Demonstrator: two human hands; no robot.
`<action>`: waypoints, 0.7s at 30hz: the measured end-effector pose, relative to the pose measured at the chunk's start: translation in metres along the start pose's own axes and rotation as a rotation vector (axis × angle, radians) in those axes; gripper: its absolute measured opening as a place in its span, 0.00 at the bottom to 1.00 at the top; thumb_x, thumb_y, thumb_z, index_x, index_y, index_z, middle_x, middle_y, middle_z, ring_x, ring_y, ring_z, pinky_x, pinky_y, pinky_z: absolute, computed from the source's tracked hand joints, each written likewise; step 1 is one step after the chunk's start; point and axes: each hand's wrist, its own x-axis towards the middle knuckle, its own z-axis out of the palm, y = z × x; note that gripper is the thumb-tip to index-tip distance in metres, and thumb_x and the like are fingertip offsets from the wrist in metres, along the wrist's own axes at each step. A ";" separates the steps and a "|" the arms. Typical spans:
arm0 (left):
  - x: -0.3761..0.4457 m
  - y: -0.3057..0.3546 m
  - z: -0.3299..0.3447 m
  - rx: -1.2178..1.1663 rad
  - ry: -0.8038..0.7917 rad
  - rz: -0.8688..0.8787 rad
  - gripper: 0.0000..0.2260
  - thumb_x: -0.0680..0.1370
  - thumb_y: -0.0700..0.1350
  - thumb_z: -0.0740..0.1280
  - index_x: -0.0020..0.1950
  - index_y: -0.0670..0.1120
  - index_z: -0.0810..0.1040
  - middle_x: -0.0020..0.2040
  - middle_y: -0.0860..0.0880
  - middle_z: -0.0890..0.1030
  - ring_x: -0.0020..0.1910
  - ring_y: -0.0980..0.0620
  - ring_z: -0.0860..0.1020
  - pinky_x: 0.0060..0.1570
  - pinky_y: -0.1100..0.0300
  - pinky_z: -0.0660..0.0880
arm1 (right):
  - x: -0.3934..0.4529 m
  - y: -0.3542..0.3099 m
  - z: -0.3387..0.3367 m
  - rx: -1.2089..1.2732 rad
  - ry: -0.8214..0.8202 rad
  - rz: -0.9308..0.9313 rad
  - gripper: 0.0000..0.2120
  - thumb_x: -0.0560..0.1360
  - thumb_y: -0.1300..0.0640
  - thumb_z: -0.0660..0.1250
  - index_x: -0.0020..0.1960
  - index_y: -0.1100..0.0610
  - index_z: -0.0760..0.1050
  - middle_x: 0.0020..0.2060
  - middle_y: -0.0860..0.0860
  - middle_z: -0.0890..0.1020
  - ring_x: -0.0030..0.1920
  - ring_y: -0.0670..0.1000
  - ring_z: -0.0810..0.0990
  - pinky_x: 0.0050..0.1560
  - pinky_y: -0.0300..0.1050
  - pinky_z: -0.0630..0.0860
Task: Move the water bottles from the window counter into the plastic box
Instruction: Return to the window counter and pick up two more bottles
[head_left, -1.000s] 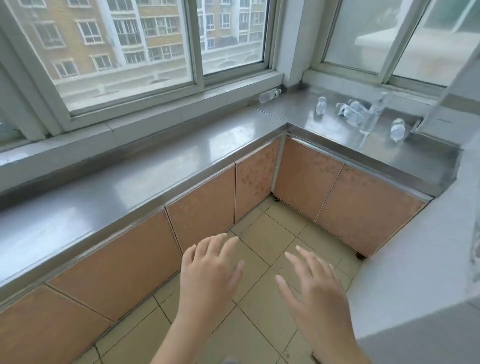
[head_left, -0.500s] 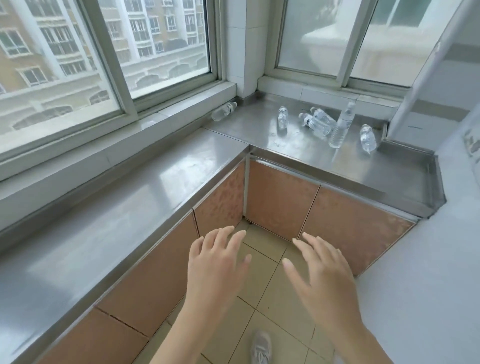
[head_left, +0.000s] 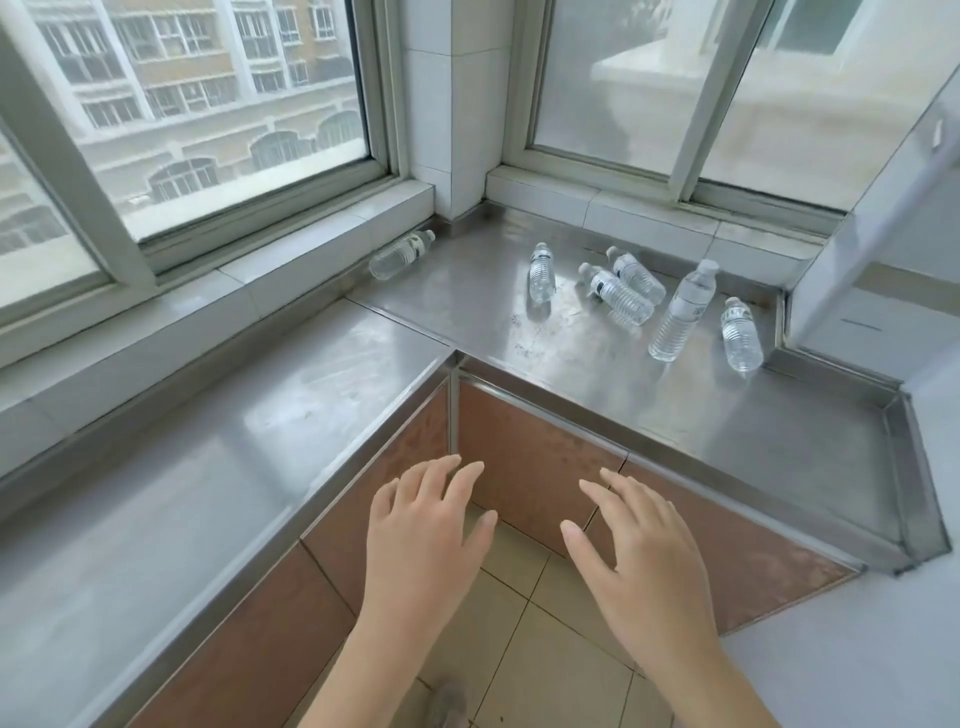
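Note:
Several clear water bottles lie on the steel window counter (head_left: 597, 364) in the far corner. One bottle (head_left: 400, 254) lies against the left sill. Another bottle (head_left: 541, 271) lies alone near the middle, two bottles (head_left: 621, 293) lie side by side, and one small bottle (head_left: 741, 333) lies at the right. A taller bottle (head_left: 680, 312) stands upright between them. My left hand (head_left: 423, 530) and my right hand (head_left: 641, 540) hover below the counter's front edge, fingers spread, holding nothing. No plastic box is in view.
The L-shaped counter runs along two windows, with brown cabinet doors (head_left: 530, 467) beneath and a tiled floor (head_left: 519, 623). A white surface (head_left: 857, 649) fills the lower right. A raised steel lip (head_left: 914, 467) ends the counter at the right.
The view has moved closer to the corner, so the bottles appear larger and nearer. Both hands have stayed open and risen toward the counter's edge.

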 end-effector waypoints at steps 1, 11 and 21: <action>0.016 0.000 0.008 0.004 -0.007 0.002 0.20 0.71 0.55 0.74 0.61 0.54 0.80 0.59 0.54 0.82 0.59 0.50 0.80 0.57 0.49 0.75 | 0.014 0.006 0.003 -0.001 0.001 0.009 0.25 0.74 0.39 0.55 0.63 0.49 0.76 0.65 0.46 0.76 0.67 0.52 0.72 0.67 0.57 0.68; 0.197 0.025 0.091 -0.037 -0.027 0.094 0.20 0.70 0.55 0.75 0.60 0.53 0.81 0.57 0.54 0.83 0.57 0.49 0.80 0.54 0.50 0.76 | 0.172 0.065 0.028 -0.042 -0.001 0.118 0.26 0.74 0.37 0.53 0.63 0.48 0.76 0.64 0.47 0.76 0.65 0.50 0.70 0.65 0.52 0.69; 0.331 0.072 0.156 -0.083 -0.079 0.258 0.20 0.70 0.54 0.75 0.60 0.51 0.81 0.57 0.51 0.83 0.56 0.48 0.81 0.53 0.49 0.77 | 0.283 0.147 0.040 -0.033 0.043 0.295 0.28 0.73 0.37 0.52 0.63 0.51 0.76 0.65 0.49 0.76 0.65 0.54 0.72 0.64 0.52 0.67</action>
